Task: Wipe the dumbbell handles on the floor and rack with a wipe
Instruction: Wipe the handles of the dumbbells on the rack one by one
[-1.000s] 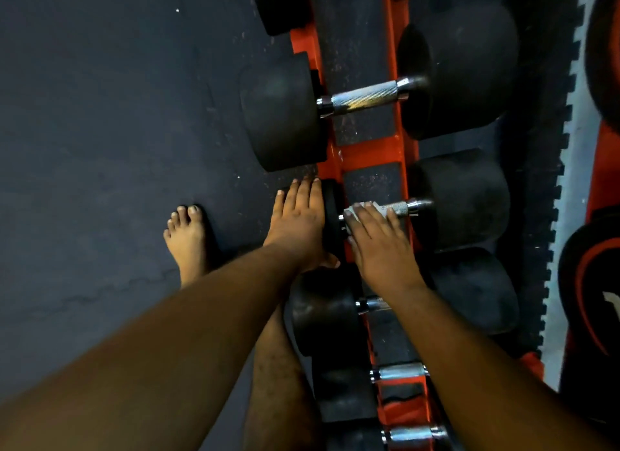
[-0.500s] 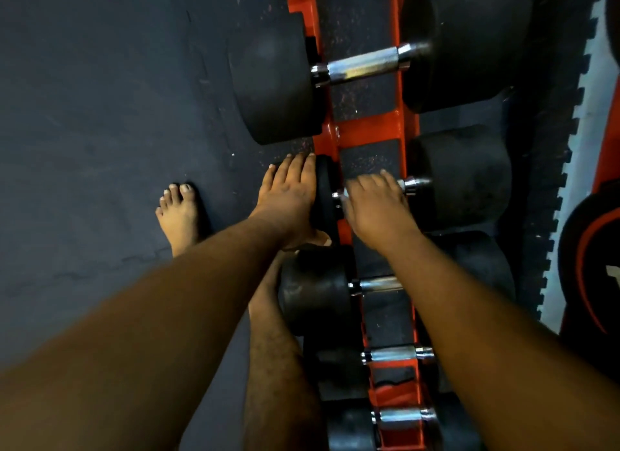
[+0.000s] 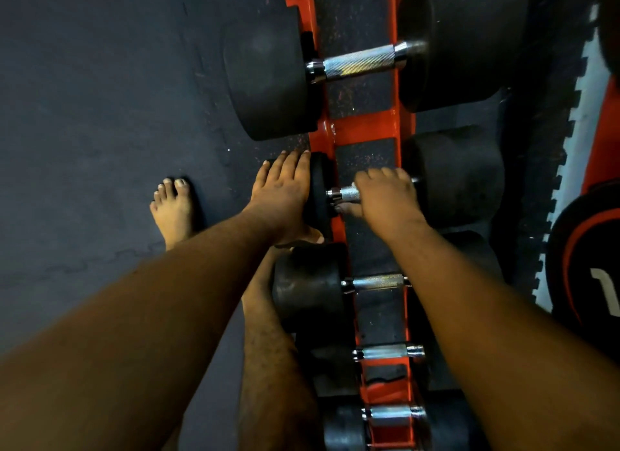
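At frame centre the right hand (image 3: 385,199) curls over a racked dumbbell's handle (image 3: 349,194), the wipe hidden beneath it, while the flat, straight-fingered left hand (image 3: 285,195) steadies its left head (image 3: 318,189); a hard rub might roll it off the orange rack (image 3: 364,128).

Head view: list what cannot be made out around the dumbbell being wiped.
- Wipe: none visible; the right hand, curled over the handle, would cover it.
- Handle: only its left end shows; that hand hides the rest.
- Left weight head: the left hand lies flat against its outer face and covers it.
- Red-marked weight: its white marking is cut off by the right edge.
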A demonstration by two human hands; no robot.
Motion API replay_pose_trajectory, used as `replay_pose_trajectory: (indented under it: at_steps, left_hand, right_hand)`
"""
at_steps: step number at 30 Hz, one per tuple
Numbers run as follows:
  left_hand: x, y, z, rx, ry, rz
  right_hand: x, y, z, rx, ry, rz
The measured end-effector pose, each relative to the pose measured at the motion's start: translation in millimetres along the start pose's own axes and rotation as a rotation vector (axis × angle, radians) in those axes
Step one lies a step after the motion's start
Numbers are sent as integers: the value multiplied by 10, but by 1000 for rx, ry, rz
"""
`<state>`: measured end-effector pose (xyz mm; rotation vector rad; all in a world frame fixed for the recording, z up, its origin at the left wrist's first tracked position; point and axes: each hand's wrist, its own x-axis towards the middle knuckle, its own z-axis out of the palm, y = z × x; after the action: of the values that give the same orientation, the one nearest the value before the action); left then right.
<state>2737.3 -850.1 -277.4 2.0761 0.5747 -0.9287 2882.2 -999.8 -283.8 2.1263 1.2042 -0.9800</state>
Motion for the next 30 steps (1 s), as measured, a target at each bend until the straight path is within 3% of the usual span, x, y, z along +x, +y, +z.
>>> replay_pose_trajectory:
  at_steps: [6,11,16,18,19,22,24,27,30]
  left_hand:
    - [4,-8,23,0,6,-8]
    - [-7,11,4,16,2,-5]
    - [-8,8,0,21,10,-4]
    - [-10,1,10,23,17,-6]
    - [-6,-4,14,21,15,-6]
    - [-8,-2,10,15,15,-2]
    - [2,-6,13,12,21,5]
    - [1,-3,27,31,40,3]
    - [1,-4,25,36,27,4]
  right_hand:
    - [-259,-194,309,-86,214,154]
    - [-149,-341,249,62,244,-148]
    - [-446,-377,487,223,347,-227]
    - [-640,-467,648,568,341,-121]
    - [-707,-523,701,825,284,33]
    - [-641,-667,598,1761,279,694]
    - [-410,-628,415,2207,358,1039]
    - [-145,-576,75,2542,359,1132]
    - [-76,-526,-255,2621,509,1124]
